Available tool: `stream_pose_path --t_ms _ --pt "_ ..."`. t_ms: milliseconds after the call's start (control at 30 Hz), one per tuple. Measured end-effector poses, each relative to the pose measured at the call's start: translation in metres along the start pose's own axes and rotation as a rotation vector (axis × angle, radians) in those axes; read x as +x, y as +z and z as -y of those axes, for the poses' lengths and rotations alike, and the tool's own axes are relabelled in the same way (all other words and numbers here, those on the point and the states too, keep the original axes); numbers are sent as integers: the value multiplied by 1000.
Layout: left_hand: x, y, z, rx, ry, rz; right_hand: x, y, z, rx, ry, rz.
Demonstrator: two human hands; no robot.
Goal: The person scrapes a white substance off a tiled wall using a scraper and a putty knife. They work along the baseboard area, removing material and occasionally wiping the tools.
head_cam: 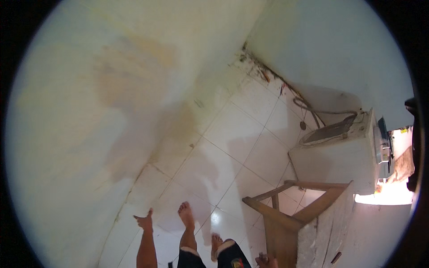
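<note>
My left hand (144, 221) is held out over the white tiled floor (234, 187), near the foot of the pale wall. Its thumb and fingers are apart and it holds nothing. At the bottom edge of the view, my right hand (267, 261) is partly cut off, beside the wooden frame (281, 239) of a bench or table. A small greyish thing seems to show at its fingers, but it is too unclear to name. My bare feet (186, 214) stand on the tiles below dark shorts (233, 256).
A white appliance (335, 162) with a grey hose (321, 110) stands by the right wall (335, 50). Dirt and scraps (264, 75) lie along the far corner. A small reddish-brown object (336, 258) rests on the bench's worn pale top (318, 241). The stained wall (83, 134) borders the left.
</note>
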State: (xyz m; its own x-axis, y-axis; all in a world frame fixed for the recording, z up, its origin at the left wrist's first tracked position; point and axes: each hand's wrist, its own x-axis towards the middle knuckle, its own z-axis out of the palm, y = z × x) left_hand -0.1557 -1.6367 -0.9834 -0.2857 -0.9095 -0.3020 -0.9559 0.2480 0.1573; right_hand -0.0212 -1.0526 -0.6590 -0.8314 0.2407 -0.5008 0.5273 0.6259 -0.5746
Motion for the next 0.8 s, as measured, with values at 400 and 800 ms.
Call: stream_pose_path --t_ms 400,800 --pt "100 117 -87 -735 -399 311 257 31 134 589 250 -72" --pt "10 117 -234 -322 -194 168 509 -26 236 700 502 -211"
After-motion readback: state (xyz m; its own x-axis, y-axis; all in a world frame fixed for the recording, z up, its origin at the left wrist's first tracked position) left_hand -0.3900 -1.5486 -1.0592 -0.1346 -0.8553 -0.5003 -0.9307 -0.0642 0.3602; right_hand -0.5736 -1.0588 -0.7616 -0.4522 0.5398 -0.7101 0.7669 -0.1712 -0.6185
